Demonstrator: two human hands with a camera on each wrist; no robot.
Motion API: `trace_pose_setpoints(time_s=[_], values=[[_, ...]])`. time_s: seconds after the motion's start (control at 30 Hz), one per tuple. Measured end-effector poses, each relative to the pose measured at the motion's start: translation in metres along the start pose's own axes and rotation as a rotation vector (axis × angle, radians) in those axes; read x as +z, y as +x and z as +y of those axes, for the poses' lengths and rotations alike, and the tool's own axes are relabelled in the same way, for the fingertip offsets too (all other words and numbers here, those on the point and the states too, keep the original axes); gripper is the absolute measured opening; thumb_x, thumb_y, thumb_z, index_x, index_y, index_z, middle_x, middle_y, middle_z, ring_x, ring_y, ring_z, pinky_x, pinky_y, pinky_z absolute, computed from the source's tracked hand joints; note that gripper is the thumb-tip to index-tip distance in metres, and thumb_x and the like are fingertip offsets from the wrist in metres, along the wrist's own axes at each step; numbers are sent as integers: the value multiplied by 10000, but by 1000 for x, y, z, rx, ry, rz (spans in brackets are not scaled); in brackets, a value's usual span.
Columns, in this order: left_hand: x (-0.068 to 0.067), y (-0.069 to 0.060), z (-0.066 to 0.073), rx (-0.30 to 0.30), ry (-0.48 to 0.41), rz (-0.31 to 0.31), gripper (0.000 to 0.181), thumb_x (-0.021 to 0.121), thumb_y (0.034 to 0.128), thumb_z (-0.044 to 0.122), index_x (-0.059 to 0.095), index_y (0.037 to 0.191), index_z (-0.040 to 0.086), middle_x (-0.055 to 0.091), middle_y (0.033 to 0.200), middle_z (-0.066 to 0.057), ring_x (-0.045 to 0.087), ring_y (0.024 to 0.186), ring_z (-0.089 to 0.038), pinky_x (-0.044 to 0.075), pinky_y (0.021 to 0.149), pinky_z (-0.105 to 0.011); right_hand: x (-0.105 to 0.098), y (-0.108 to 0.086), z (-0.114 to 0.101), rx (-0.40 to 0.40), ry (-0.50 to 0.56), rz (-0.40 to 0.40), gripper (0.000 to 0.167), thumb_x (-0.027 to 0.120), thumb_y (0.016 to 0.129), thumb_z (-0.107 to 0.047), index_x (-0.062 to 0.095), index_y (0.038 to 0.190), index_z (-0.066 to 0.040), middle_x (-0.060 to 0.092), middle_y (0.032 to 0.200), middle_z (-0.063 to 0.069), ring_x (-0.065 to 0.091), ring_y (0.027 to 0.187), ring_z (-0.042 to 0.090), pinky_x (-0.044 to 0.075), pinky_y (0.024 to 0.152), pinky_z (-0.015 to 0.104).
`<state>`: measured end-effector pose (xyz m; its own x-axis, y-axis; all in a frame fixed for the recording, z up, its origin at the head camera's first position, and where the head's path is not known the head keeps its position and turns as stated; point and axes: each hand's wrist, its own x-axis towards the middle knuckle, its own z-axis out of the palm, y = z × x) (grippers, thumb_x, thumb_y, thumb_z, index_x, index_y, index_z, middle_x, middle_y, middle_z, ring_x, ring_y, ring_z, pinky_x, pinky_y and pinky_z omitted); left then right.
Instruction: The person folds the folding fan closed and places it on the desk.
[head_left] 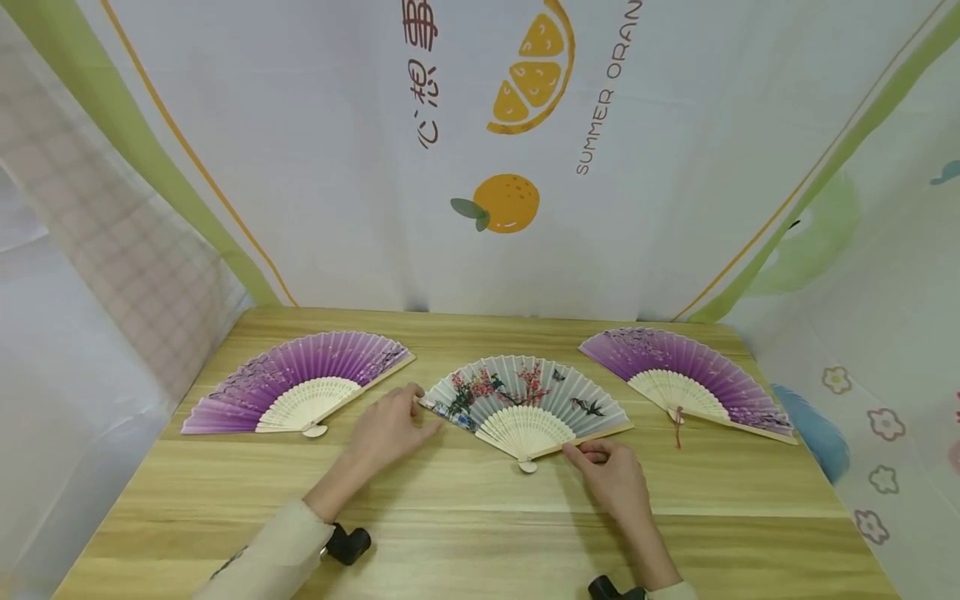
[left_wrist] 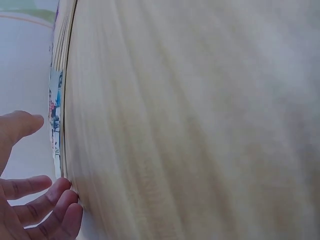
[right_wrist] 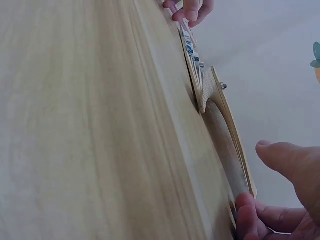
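Spread on the table is a grey folding fan (head_left: pixel 528 396) with red blossoms, birds and pale ribs, between two purple fans. At its left tip is my left hand (head_left: pixel 390 427); in the left wrist view the fingers (left_wrist: pixel 45 200) are loosely bent by the fan's edge, the thumb held apart. My right hand (head_left: pixel 617 479) is at the fan's lower right guard stick. In the right wrist view its fingertips (right_wrist: pixel 246 212) touch that guard stick (right_wrist: pixel 230 125), which is slightly raised off the table, and the thumb stands away from it. Neither hand grips the fan.
An open purple fan (head_left: pixel 300 387) lies to the left, another purple fan (head_left: pixel 686 379) with a red tassel (head_left: pixel 678 429) to the right. The wooden table (head_left: pixel 480 542) backs onto a white curtain (head_left: pixel 337 208) printed with oranges.
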<state>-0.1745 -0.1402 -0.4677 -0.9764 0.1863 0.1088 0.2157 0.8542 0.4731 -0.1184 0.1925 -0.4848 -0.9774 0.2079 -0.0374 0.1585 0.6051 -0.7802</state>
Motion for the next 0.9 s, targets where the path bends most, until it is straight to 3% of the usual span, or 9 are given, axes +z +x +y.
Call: trace_pose_setpoints(time_s=[0.17, 0.43, 0.9], values=[[-2, 8, -5, -27, -35, -20, 535, 841, 832, 394, 652, 1155, 11, 651, 897, -49, 593, 742, -180, 533, 667, -371, -1, 0, -1, 5, 26, -15, 353, 800, 903, -349, 754, 955, -3, 683, 799, 29, 616, 744, 159, 488, 674, 334], [-1, 15, -15, -72, -142, -27, 460, 850, 839, 359, 706, 1134, 36, 711, 1027, -85, 670, 954, -264, 539, 840, -452, -2, 1, -1, -4, 24, -23, 329, 801, 907, -314, 753, 946, 9, 682, 790, 36, 613, 730, 156, 489, 663, 328], [2, 24, -23, -73, -159, -15, 333, 861, 838, 291, 727, 1060, 82, 718, 952, -36, 669, 883, -225, 529, 766, -433, -3, 3, -1, 10, 29, -28, 267, 781, 926, -238, 753, 952, 26, 685, 788, 41, 606, 717, 155, 481, 643, 316]])
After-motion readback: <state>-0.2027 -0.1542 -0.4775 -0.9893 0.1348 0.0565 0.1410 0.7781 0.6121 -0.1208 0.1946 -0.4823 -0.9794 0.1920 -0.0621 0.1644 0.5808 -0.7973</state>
